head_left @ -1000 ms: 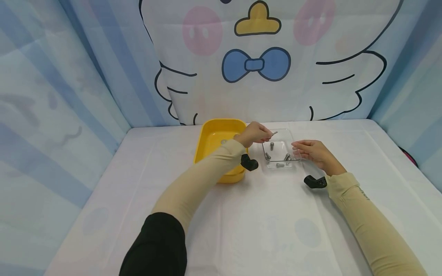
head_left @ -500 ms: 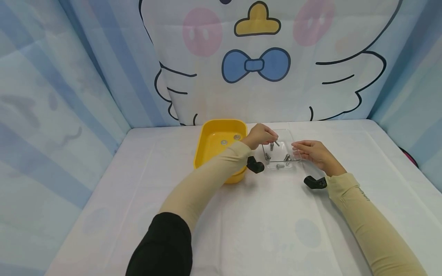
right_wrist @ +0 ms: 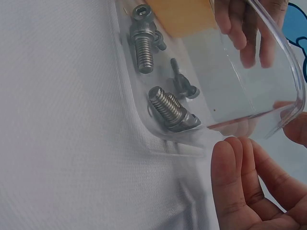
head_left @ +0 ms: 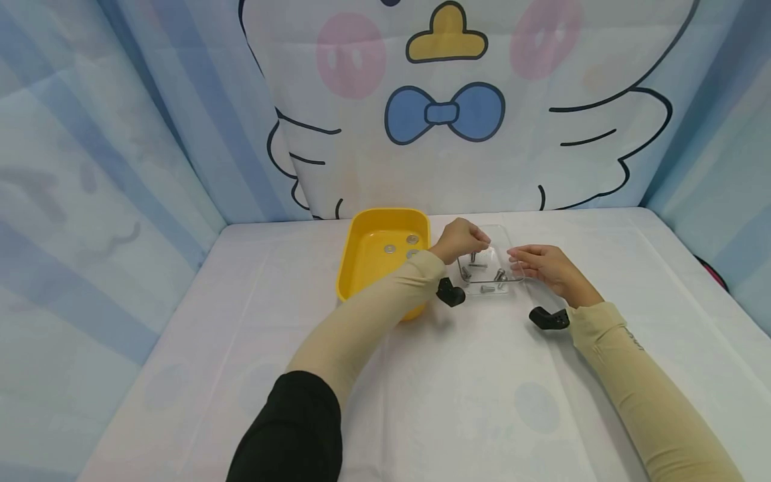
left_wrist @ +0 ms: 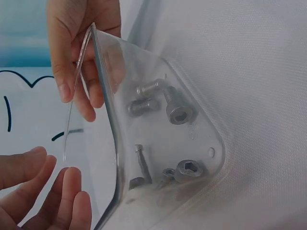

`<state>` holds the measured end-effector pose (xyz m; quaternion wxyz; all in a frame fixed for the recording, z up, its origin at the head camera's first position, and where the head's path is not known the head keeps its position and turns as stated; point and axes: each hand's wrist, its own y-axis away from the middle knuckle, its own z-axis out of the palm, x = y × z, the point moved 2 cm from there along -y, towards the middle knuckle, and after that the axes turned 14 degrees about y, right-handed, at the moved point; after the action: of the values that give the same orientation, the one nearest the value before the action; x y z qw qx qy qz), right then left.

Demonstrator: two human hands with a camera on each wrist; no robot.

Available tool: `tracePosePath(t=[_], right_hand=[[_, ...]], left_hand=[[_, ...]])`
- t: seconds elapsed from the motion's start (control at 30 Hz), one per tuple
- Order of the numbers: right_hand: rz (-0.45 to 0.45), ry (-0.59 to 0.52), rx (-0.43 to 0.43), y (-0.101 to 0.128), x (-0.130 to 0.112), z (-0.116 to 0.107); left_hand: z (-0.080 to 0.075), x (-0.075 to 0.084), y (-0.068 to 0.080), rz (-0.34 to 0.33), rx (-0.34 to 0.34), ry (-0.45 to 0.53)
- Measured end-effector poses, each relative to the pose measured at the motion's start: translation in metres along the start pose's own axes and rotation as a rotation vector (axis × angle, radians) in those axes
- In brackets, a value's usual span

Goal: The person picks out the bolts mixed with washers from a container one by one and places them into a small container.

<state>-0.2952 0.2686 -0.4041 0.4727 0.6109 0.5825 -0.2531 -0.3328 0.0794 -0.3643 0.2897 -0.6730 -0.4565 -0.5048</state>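
Note:
A clear plastic box (head_left: 495, 281) holds several metal socket-head screws (left_wrist: 180, 112) of different sizes. My left hand (head_left: 459, 239) hovers over its left rim, thumb and fingertips apart, with nothing between them. On the box floor lies a thin small-headed screw (left_wrist: 142, 163), below the left hand. My right hand (head_left: 548, 268) grips the right wall of the box, thumb (right_wrist: 293, 128) on one side and fingers (right_wrist: 225, 167) on the other. Part of the box's far side is hidden behind the left hand in the head view.
Left of the box stands a yellow tray (head_left: 361, 268) with three round grey discs (head_left: 389, 249) on its floor. My left forearm (head_left: 367, 314) crosses over its front corner. A white cloth (head_left: 482, 402) covers the table, and a printed curtain (head_left: 446, 174) rises behind.
My left hand has moved right from the yellow tray to over the clear box and let go of the thin screw, which now lies inside. The right hand has stayed put.

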Motion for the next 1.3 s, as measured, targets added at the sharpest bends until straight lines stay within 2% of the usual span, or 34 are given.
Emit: tracePosePath(t=[0.2, 0.33, 0.43, 0.7, 0.93, 1.13, 1.2, 1.3], right_hand=[[0.000, 0.013, -0.003, 0.000, 0.000, 0.001], [0.007, 0.026, -0.005, 0.000, -0.001, 0.001], [0.012, 0.033, -0.008, 0.000, -0.001, 0.001], [0.007, 0.054, -0.002, 0.000, 0.001, 0.000], [-0.008, 0.102, 0.003, 0.003, -0.001, -0.001], [-0.004, 0.190, 0.011, 0.008, -0.003, -0.009], [-0.020, 0.212, 0.012, 0.011, -0.004, -0.013], [-0.066, 0.267, 0.013, 0.019, -0.007, -0.018]], left_hand=[[-0.006, -0.005, -0.004, -0.046, -0.082, 0.119], [-0.017, -0.006, 0.000, -0.069, -0.166, 0.151], [-0.027, -0.005, 0.005, -0.106, -0.199, 0.172], [-0.055, -0.003, 0.021, -0.162, -0.199, 0.248], [-0.082, 0.007, 0.049, -0.141, -0.149, 0.261], [-0.105, 0.007, 0.080, -0.091, -0.085, 0.194], [-0.112, 0.005, 0.090, -0.056, -0.052, 0.108], [-0.122, 0.001, 0.106, 0.002, 0.020, -0.083]])
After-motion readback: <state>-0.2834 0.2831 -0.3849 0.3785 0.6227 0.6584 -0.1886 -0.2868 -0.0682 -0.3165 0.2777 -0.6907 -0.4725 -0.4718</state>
